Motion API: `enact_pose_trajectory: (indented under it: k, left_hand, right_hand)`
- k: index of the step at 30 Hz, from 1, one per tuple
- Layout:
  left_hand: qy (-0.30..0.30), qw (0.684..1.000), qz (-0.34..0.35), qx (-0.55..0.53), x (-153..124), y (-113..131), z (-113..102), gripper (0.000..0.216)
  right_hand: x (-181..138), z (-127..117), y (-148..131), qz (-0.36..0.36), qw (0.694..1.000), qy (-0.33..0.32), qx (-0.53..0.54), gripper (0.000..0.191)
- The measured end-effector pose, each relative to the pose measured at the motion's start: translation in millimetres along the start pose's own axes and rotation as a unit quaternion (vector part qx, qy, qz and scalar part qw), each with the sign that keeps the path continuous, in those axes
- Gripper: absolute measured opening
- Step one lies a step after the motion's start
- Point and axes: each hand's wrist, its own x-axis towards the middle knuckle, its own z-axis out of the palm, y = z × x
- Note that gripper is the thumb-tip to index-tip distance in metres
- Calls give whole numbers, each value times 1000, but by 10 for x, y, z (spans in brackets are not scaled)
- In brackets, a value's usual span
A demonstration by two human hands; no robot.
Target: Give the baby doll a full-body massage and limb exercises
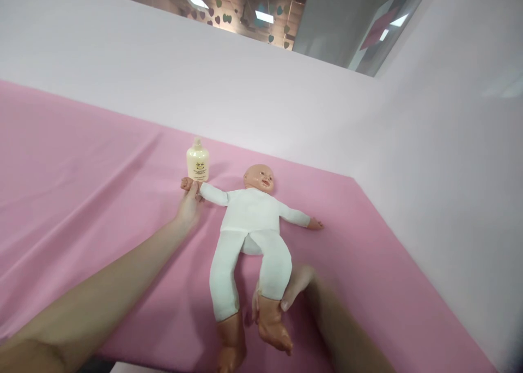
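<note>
A baby doll with a white cloth body lies face up on a pink sheet, its head toward the wall and its feet toward me. My left hand is closed around the doll's wrist at the left, thumb on top. Round the lower leg on the right, just above the bare foot, my right hand is wrapped, its fingers partly hidden behind the leg. The doll's other arm stretches out to the right, untouched. A cream-coloured pump bottle stands right behind the doll's held hand.
The pink sheet covers the surface, with long creases at the left. A white wall rises behind it and another stands at the right. Above the back wall, a window shows ceiling lights and hanging heart shapes.
</note>
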Motion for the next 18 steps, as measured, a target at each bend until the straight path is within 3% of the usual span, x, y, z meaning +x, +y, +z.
enact_pose_trajectory:
  k: [3, 7, 10, 14, 16, 18]
  left_hand:
    - [-68, 995, 67, 37, -141, 64, 94, 26]
    - [-167, 971, 122, 122, -337, 122, 206, 31]
    - [-230, 938, 164, 203, -467, 124, 216, 34]
    - [-357, 843, 221, 335, -557, 74, 163, 39]
    - [-417, 790, 264, 364, -559, 33, 143, 38]
    - [-448, 755, 296, 377, -545, -9, 133, 36]
  right_hand:
    - [-45, -91, 145, -32, 996, -82, -4, 60]
    - [-57, -209, 369, -135, 989, -10, 51, 63]
    - [-63, -215, 389, -193, 972, 58, 118, 61]
    - [-67, -164, 269, -251, 941, 160, 159, 55]
    - [-58, -162, 238, -249, 932, 197, 173, 54]
    - [-44, -186, 248, -233, 926, 233, 185, 52]
